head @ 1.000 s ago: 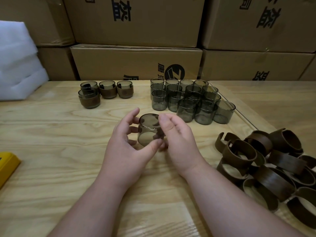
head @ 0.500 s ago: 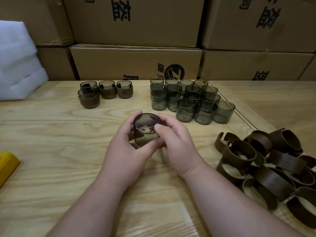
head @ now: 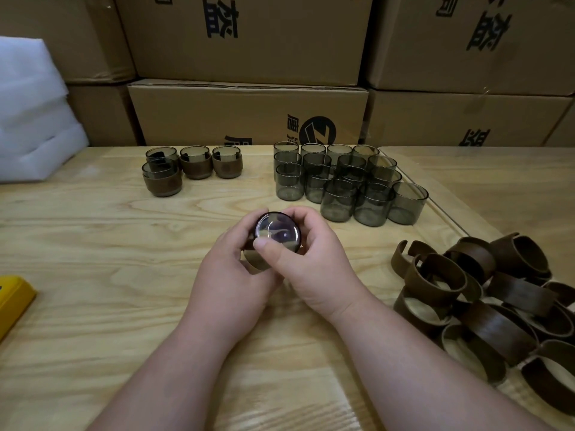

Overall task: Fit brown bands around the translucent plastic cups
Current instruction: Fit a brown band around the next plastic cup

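Both hands meet above the middle of the wooden tabletop (head: 93,259), clamped together on one translucent cup (head: 278,232). The cup is tilted so one round end faces the camera; whether a band sits on it cannot be told, since the fingers cover its wall. Left hand (head: 230,275) curls round the cup from the left and below — right hand (head: 311,259) wraps it from the right, thumb pressed across the near edge. Far right of centre, a cluster of bare cups (head: 348,181) stands upright, packed close, some touching. Far left of that, well apart, four banded cups (head: 189,166) — three in a row, one just in front. Loose brown bands (head: 485,300) lie heaped at the right edge. Cardboard boxes (head: 249,113) stacked behind; white foam (head: 31,119) at left; a yellow object (head: 12,300) at the left edge.
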A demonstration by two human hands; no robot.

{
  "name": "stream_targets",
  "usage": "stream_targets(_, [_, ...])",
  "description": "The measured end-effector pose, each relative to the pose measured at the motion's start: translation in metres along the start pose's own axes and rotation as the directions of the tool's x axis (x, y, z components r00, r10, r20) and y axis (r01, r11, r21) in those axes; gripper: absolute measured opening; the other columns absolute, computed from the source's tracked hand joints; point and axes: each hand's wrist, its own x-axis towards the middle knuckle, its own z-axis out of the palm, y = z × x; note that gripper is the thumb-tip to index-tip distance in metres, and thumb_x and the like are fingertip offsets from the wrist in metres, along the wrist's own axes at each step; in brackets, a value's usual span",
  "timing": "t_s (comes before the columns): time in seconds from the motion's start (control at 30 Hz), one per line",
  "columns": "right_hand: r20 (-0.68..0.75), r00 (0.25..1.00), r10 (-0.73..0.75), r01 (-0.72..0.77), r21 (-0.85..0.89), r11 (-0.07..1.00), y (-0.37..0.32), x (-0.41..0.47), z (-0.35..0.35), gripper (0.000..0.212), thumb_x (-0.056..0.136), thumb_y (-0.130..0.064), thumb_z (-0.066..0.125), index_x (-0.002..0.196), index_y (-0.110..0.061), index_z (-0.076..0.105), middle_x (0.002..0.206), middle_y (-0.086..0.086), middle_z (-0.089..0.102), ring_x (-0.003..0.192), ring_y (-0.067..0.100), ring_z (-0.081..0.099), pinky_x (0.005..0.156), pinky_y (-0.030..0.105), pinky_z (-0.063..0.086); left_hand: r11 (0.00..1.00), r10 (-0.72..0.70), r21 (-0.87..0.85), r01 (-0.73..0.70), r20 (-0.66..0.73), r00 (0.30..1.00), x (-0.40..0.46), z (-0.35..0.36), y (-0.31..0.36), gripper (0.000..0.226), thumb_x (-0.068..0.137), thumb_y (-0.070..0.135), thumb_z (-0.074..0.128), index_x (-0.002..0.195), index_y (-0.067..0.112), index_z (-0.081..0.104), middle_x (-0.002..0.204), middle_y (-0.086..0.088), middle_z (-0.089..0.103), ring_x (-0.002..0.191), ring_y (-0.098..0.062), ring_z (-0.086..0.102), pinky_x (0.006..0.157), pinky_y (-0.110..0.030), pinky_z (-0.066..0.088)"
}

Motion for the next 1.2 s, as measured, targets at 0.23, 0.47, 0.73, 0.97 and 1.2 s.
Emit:
stream_targets(0.23, [-0.069, 0.997, 0.026, -0.028, -0.028, 0.999, -0.002, 0.001, 0.0, 0.052, 0.065, -0.044, 0.083, 0.105, -0.021, 0.061, 0.099, -0.004, 0.07, 0.086, 0.006, 0.067, 0.081, 0.033, 0.06, 0.99, 0.028, 0.138, -0.03, 0.014, 1.0, 0.0, 0.001, 0.0, 0.079, 0.072, 0.008, 0.08, 0.127, 0.061, 0.058, 0.126, 0.027, 0.053, 0.12, -0.017, 0.054, 0.099, -0.04, 0.05])
stream_targets(0.47, [-0.199, 0.979, 0.035, -0.038, -0.012, 0.999, -0.009, 0.001, -0.002, 0.028, 0.097, -0.035, 0.069, 0.089, -0.009, 0.064, 0.078, 0.009, 0.064, 0.074, 0.014, 0.059, 0.075, 0.048, 0.054, 0.987, 0.041, 0.153, -0.052, 0.072, 0.997, 0.0, 0.002, 0.002, 0.085, 0.07, 0.006, 0.086, 0.131, 0.058, 0.059, 0.125, 0.027, 0.052, 0.12, -0.019, 0.052, 0.099, -0.039, 0.049])
stream_targets(0.73, [-0.218, 0.969, 0.115, -0.099, 0.083, 0.992, -0.009, 0.003, -0.001, 0.026, 0.105, -0.018, 0.052, 0.093, -0.011, 0.075, 0.093, 0.013, 0.077, 0.086, 0.027, 0.07, 0.082, 0.044, 0.059, 0.998, 0.023, 0.063, -0.023, 0.003, 1.0, -0.001, 0.001, 0.001, 0.074, 0.069, 0.027, 0.093, 0.124, 0.061, 0.057, 0.122, 0.033, 0.057, 0.108, 0.009, 0.056, 0.084, -0.007, 0.042])
stream_targets(0.97, [-0.088, 0.993, 0.08, -0.063, 0.187, 0.98, -0.008, 0.003, -0.006, 0.026, 0.095, -0.008, 0.05, 0.097, -0.015, 0.075, 0.089, -0.001, 0.079, 0.078, 0.003, 0.071, 0.06, 0.015, 0.051, 0.999, -0.05, -0.001, 0.05, -0.023, 0.999, 0.001, 0.001, 0.004, 0.073, 0.07, 0.035, 0.093, 0.133, 0.05, 0.059, 0.126, 0.01, 0.067, 0.108, -0.015, 0.064, 0.097, -0.046, 0.055])
stream_targets(1.2, [0.006, 1.0, -0.021, 0.02, 0.069, 0.997, -0.003, 0.001, -0.002, 0.043, 0.079, -0.025, 0.062, 0.122, -0.019, 0.065, 0.121, 0.008, 0.072, 0.114, 0.02, 0.067, 0.095, 0.031, 0.056, 0.996, -0.072, -0.053, 0.07, -0.045, 0.996, 0.002, 0.0, 0.004, 0.068, 0.064, 0.043, 0.082, 0.127, 0.055, 0.06, 0.124, 0.009, 0.069, 0.105, -0.014, 0.067, 0.097, -0.046, 0.056])
